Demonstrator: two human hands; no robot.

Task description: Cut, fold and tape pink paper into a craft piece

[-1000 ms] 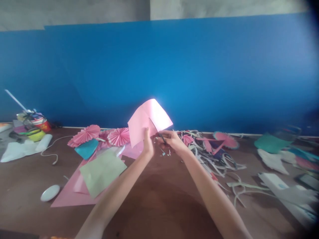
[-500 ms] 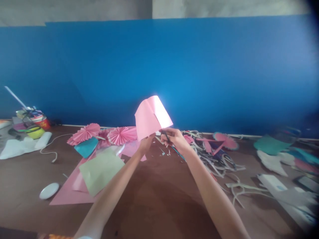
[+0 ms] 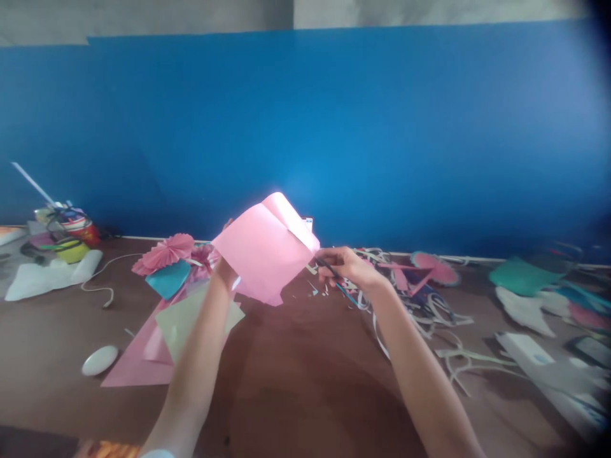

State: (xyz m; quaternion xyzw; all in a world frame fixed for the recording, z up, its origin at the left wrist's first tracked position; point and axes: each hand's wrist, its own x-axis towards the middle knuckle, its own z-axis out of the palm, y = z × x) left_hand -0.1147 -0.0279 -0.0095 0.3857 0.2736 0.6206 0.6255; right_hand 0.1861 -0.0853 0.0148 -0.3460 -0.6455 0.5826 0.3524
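My left hand [image 3: 224, 270] holds up a folded pink paper sheet [image 3: 265, 251] above the brown table [image 3: 305, 381]; most of the hand is hidden behind the sheet. To the right of the sheet, my right hand [image 3: 351, 267] is closed on a pair of scissors [image 3: 334, 275] with dark blades and blue handles, their tip near the sheet's right edge. Small paper snippets [image 3: 319, 289] lie on the table below the scissors.
Pink pleated paper fans [image 3: 167, 251], a teal piece [image 3: 168, 278], a pale green sheet [image 3: 191, 321] and a large pink sheet [image 3: 138, 362] lie at left. A white oval object [image 3: 99, 360] and cluttered cups [image 3: 71, 235] sit far left. Paper strips and scraps [image 3: 429, 305] fill the right.
My left hand has swung the pink sheet down and to the left, so it now faces me flatter. The right hand with the scissors has drawn slightly right, away from the sheet.
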